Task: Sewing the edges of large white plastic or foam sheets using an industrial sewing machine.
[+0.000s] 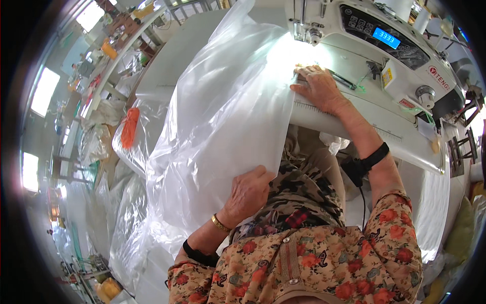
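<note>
A large sheet of clear plastic film (228,116) drapes from the sewing machine (364,35) down over the table's front edge toward my lap. Near that edge of the film, my left hand (251,190) is closed, pinching its right border low down by my lap. My right hand (320,87) lies on the machine bed just in front of the lit needle area, its fingers stretched forward at the film's edge. Bright lamplight washes out the spot under the machine head, so the needle and the film there cannot be made out.
A bundle of orange strands (130,127) lies on the plastic at the left. Small tweezers-like dark tool (344,80) rests on the bed beside green thread. Along the bed's front runs a ruler scale (387,133). More clear plastic (126,218) hangs at the lower left.
</note>
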Action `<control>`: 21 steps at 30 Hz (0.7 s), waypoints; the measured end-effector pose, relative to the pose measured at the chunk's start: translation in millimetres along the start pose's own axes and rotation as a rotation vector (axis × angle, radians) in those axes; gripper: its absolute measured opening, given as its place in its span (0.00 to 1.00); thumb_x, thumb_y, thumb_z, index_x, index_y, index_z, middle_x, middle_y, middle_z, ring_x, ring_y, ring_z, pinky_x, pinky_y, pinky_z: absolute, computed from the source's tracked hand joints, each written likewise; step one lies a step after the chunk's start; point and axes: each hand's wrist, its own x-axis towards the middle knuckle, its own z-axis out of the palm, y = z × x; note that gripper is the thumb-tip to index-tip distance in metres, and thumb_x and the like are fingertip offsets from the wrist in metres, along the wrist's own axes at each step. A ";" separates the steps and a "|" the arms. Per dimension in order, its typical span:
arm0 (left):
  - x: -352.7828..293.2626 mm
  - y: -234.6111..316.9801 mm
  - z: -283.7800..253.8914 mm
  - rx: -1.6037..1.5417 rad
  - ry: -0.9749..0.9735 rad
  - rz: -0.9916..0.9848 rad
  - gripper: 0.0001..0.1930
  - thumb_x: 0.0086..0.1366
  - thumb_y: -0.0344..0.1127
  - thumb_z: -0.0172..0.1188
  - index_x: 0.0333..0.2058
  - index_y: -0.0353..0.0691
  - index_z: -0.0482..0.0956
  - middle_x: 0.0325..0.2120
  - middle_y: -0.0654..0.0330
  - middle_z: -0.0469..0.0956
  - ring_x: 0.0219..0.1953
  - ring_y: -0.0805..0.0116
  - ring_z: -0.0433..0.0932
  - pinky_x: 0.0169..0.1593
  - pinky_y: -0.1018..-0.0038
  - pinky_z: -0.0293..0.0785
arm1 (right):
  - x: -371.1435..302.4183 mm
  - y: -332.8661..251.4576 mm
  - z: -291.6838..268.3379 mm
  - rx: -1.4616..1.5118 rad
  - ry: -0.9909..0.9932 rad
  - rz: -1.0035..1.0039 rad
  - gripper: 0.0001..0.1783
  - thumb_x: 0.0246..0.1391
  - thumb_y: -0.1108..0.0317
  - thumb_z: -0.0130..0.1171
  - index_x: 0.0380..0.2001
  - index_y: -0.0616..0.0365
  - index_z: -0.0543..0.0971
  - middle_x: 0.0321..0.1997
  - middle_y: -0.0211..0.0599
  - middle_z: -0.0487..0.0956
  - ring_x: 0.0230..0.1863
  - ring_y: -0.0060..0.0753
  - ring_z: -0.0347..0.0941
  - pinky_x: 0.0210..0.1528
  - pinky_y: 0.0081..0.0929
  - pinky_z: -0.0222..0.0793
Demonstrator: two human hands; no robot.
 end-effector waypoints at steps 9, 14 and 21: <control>61.4 -15.4 -15.6 0.103 0.060 0.105 0.05 0.53 0.22 0.55 0.28 0.37 0.77 0.22 0.55 0.68 0.27 0.53 0.74 0.29 0.62 0.68 | 0.0 -5.3 -8.2 0.023 -0.088 0.067 0.36 0.61 0.40 0.45 0.56 0.61 0.72 0.59 0.50 0.74 0.62 0.48 0.66 0.62 0.46 0.56; 104.3 -25.0 -21.2 0.159 0.084 0.128 0.02 0.53 0.24 0.54 0.25 0.36 0.76 0.22 0.55 0.69 0.26 0.51 0.74 0.29 0.61 0.68 | -0.5 -11.4 -8.2 0.047 -0.042 0.058 0.34 0.61 0.43 0.47 0.56 0.62 0.73 0.57 0.50 0.75 0.61 0.47 0.66 0.62 0.46 0.55; 171.0 -33.4 -19.5 0.257 0.034 0.114 0.05 0.52 0.27 0.53 0.22 0.36 0.77 0.23 0.52 0.75 0.27 0.49 0.76 0.32 0.59 0.71 | 1.7 -11.5 -10.0 0.059 -0.054 0.061 0.29 0.61 0.48 0.50 0.55 0.61 0.74 0.57 0.48 0.75 0.60 0.46 0.67 0.63 0.46 0.54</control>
